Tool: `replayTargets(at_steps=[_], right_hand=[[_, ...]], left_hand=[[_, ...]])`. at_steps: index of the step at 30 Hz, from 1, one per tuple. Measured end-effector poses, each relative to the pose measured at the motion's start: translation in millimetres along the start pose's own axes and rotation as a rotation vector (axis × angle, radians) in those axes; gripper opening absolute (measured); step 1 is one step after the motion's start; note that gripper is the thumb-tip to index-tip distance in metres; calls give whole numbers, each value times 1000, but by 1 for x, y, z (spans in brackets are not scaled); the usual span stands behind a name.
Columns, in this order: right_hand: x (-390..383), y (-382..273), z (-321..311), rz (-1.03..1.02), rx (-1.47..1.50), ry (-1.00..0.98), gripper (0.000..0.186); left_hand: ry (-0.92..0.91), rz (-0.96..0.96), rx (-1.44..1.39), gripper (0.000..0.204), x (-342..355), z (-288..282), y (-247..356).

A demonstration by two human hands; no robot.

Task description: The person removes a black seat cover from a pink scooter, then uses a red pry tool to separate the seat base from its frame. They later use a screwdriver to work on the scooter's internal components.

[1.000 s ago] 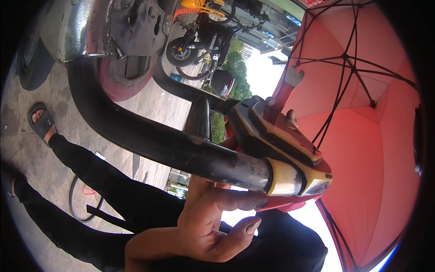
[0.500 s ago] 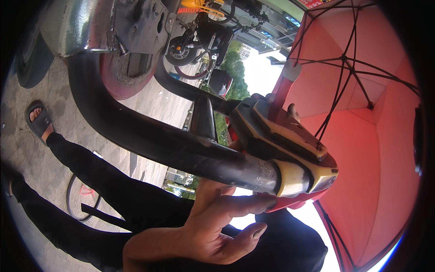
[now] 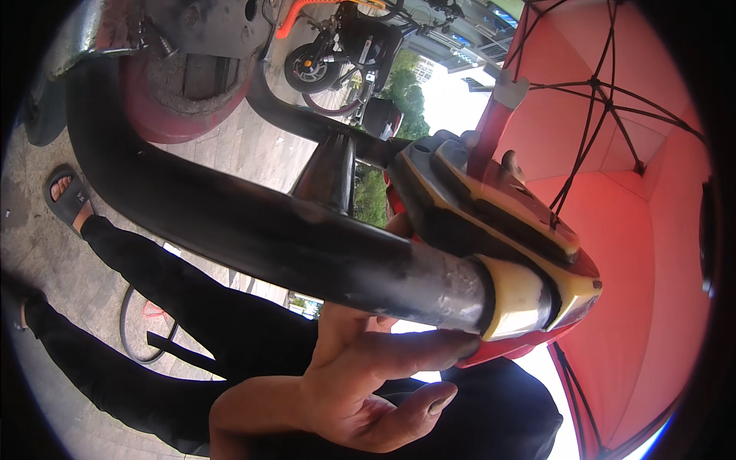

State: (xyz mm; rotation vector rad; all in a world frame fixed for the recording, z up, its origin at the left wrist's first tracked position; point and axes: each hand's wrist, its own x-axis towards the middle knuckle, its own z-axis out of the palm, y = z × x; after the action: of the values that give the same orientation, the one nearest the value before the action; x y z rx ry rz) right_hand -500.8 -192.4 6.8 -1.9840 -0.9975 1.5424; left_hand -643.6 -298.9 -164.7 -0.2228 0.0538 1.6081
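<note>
- Head view: the scene lies sideways, with the paving [image 3: 115, 146] toward the left and a red canopy [image 3: 629, 307] toward the right.
- The near hand [image 3: 345, 379] enters from the lower edge and is partly curled; its index finger reaches below the right end of a black tube [image 3: 230, 218], while its thumb stands free, apart from the tube. I cannot tell whether it is the left or the right, nor how firmly it grips.
- Beyond the tube, fingertips [image 3: 510, 162] show at the far side of a black block with cream edges [image 3: 491, 199]; the rest of that hand is hidden, so its hold and side cannot be told. A red strip with a grey end [image 3: 497, 123] juts out beside them.
- The tube crosses the middle of the view and meets a cream band [image 3: 515, 303] at its right end, next to the block.
- A crosspiece [image 3: 328, 169] links it to a second black tube [image 3: 295, 123] behind.
- At the tube's upper left end are a worn metal plate [image 3: 215, 19], a screw [image 3: 161, 42] and a rounded red part [image 3: 153, 103].
- Legs in black trousers [image 3: 169, 272] and a dark sandal [image 3: 70, 198] stand on the paving; a black two-wheeler [image 3: 364, 50] is farther off.
</note>
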Motion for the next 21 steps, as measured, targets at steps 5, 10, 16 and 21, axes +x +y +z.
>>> replayTargets(at_steps=[5, 10, 16, 21], right_hand=[[3, -2, -5, 2, -7, -28, 49], [8, -3, -8, 2, -9, -49, 49], [24, -11, -11, 3, -16, -110, 49], [34, -9, -7, -35, 12, -66, 50]], left_hand=[[83, 8, -92, 36, 0, 4, -1], [-69, 423, 14, 45, 1, -12, -22], [122, 5, -206, 46, -19, 4, -4], [47, 0, -254, 41, -5, 5, -4]])
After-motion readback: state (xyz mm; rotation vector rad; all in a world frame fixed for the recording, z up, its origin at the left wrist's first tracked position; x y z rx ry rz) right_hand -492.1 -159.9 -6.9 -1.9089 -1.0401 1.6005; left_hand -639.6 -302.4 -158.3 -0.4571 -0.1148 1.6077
